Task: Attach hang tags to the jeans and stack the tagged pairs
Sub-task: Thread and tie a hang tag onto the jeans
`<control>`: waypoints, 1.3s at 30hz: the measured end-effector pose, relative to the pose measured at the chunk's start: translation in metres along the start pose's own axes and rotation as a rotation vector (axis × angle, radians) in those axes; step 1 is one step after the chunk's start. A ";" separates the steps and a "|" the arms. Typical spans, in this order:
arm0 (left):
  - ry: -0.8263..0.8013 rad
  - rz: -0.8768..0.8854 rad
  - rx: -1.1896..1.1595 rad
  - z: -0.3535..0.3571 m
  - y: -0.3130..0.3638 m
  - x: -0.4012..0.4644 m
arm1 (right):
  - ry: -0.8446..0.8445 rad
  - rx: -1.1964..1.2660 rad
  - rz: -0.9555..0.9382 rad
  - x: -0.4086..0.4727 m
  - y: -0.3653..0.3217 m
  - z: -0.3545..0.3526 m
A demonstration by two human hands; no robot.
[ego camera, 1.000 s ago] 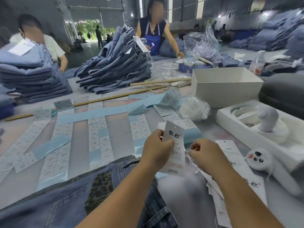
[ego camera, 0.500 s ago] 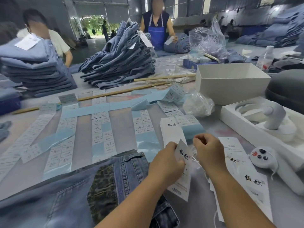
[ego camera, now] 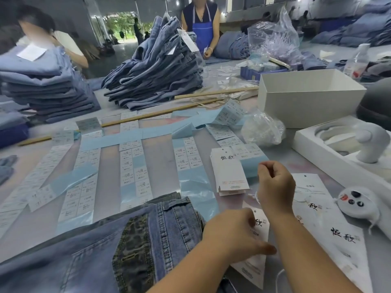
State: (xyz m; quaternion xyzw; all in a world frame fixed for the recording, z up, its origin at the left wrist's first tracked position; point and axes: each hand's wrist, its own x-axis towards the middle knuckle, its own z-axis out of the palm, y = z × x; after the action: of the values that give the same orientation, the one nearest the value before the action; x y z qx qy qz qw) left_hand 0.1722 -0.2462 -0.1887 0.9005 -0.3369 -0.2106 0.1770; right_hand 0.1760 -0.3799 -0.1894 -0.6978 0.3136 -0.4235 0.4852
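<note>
So the white paper hang tag with black brush lettering (ego camera: 259, 227) has come way down in the last second. A moment ago the person was holding it up at chest height in front of them, and now it sits low by the near edge of the grey bench (ego camera: 160, 166), right beside the waistband of the blue denim jeans with the dark leopard-print patch (ego camera: 135, 246). The left hand (ego camera: 234, 231) grips the tag near its top edge, fingers curled over the paper and thumb stuck out toward the right. The right hand (ego camera: 275, 182) has lifted away a bit and is closed up in a pinch; there's a thin white string (ego camera: 255, 196) running down from under it toward the tag, so I'd guess it's pulling the loop through, though the pinch itself is hidden behind the knuckles.

What that means, I reckon: the threading part is about done and the tag is being brought to the jeans, probably to a belt loop on the waistband. It's not attached yet as far as I can see.

The little pile of matching white tags (ego camera: 229, 172) is lying on the bench just past the hands, and the tall stack of folded blue jeans with tags dangling (ego camera: 156, 66) is well back across the bench, so this pair has a trip to make once it's tagged.
</note>
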 end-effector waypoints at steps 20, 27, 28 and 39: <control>0.049 0.054 0.122 0.011 0.006 -0.009 | -0.028 -0.068 -0.008 -0.003 0.012 -0.005; 0.038 0.028 0.153 0.016 0.010 -0.005 | -0.025 -0.077 -0.042 -0.004 0.015 -0.005; 0.038 0.025 0.160 0.017 0.011 -0.005 | -0.026 -0.079 -0.053 -0.004 0.014 -0.006; 0.009 -0.030 0.117 0.015 0.015 -0.006 | -0.240 -0.567 -0.036 -0.002 0.006 -0.028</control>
State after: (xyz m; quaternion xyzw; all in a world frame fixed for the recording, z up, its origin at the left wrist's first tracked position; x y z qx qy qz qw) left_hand 0.1526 -0.2552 -0.1936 0.9151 -0.3344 -0.1892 0.1223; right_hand 0.1496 -0.3918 -0.1906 -0.8558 0.3471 -0.2422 0.2973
